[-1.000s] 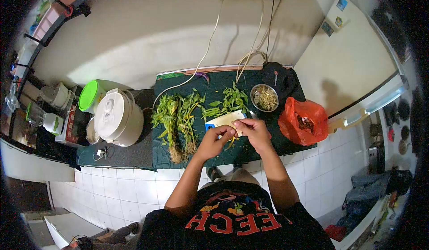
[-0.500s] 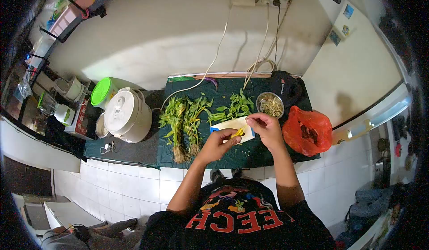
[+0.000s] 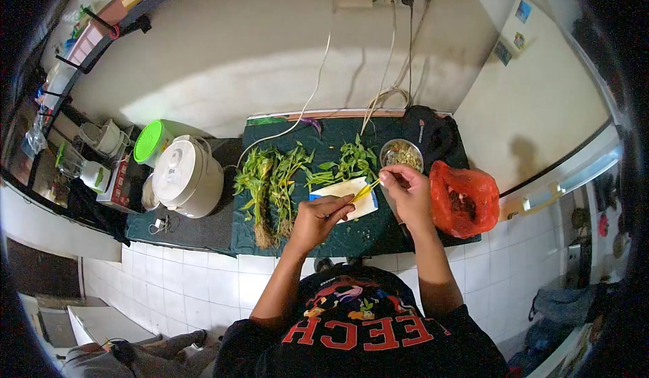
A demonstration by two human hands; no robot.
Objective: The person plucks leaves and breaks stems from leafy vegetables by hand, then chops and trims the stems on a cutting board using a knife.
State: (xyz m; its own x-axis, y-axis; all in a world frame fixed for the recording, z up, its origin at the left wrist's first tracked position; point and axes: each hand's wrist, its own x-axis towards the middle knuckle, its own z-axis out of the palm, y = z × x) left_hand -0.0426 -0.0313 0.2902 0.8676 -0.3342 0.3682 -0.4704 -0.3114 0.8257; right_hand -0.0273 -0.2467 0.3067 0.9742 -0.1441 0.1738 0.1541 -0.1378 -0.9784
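**Hands have spread a bit, yellow strip now pulled out between them**

So since the first frame the two hands have moved apart, and the thin yellow strip (image 3: 366, 191) that was bunched up by the left fingers half a second ago is now stretched out in a slanting line.

Left hand (image 3: 324, 217) has a closed grip, thumb and fingers pinched on the lower end. Right hand (image 3: 407, 190) has its thumb and forefinger nearly together at the upper end, seemingly pinching the tip, with the other fingers loosely curled. The strip sits right over a pale board (image 3: 331, 190) with blue at one end, lying on the green-covered surface (image 3: 324, 241).

Just beyond the board there's a little heap of leafy greens (image 3: 355, 159), and over to the left two bunches, one (image 3: 255, 182) beside the other (image 3: 285, 182), roots toward the person. A metal bowl (image 3: 382, 150) of small pale bits sits past the right hand, with an open red bag (image 3: 446, 217) to the right of that hand. There's also a dark handle (image 3: 405, 230) by the right wrist, rest of it partly hidden. Further left, off the green cloth, is a white rice cooker (image 3: 182, 178).
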